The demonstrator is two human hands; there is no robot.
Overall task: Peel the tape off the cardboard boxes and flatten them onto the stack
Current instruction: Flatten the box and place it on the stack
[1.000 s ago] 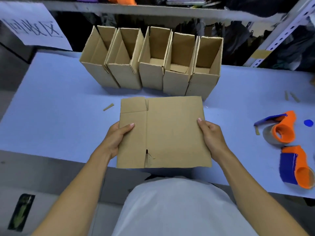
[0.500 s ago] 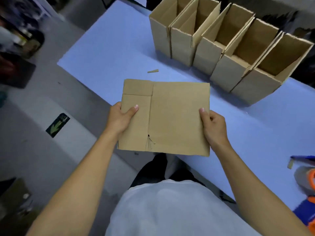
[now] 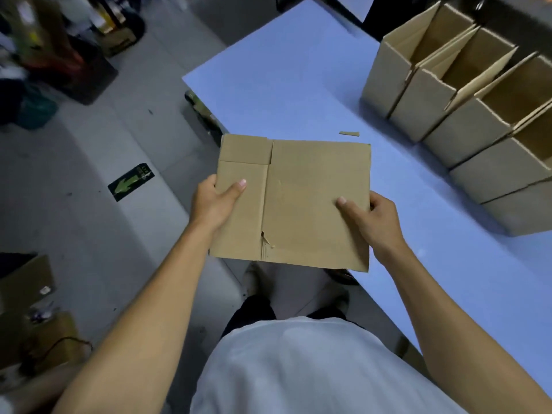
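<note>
Flattened cardboard box (image 3: pixel 301 201) hangs in the air at the blue surface's (image 3: pixel 298 85) near corner, held level; left hand (image 3: pixel 213 201) at nine o'clock and right hand (image 3: pixel 370 218) at three o'clock pinch its side edges, thumbs on top, fingers hidden underneath. Open cardboard boxes (image 3: pixel 466 115) stand in a row at two o'clock.

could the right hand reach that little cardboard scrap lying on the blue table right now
Probably not as things stand. The right hand is gripping the flattened box, thumb on top, and that box is held between the hand and the scrap. The table around the scrap looks free, so letting go would likely open the way.
</note>
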